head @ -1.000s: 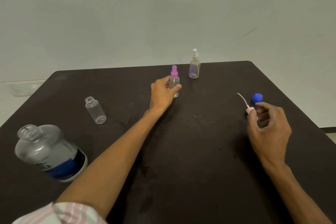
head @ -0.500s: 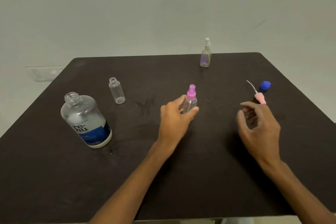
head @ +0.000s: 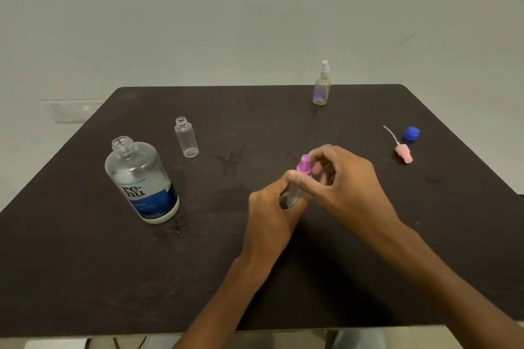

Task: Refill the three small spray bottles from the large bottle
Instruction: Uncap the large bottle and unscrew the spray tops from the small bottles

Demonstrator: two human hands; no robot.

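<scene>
The pink-topped spray bottle (head: pixel 297 184) stood near the middle of the table (head: pixel 85 278), its body gripped by the left hand (head: pixel 272 212) while the right hand (head: pixel 340 184) pinched its pink top. To the left stood the uncapped large bottle (head: pixel 141 181) and an open small bottle (head: pixel 187 137); a white-topped spray bottle (head: pixel 321 85) stood at the far edge. A pink sprayer head (head: pixel 402 150) and blue cap (head: pixel 411 134) lay on the right.

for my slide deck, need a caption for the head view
Both hands grip the pink-topped spray bottle beside the uncapped large bottle.
</scene>
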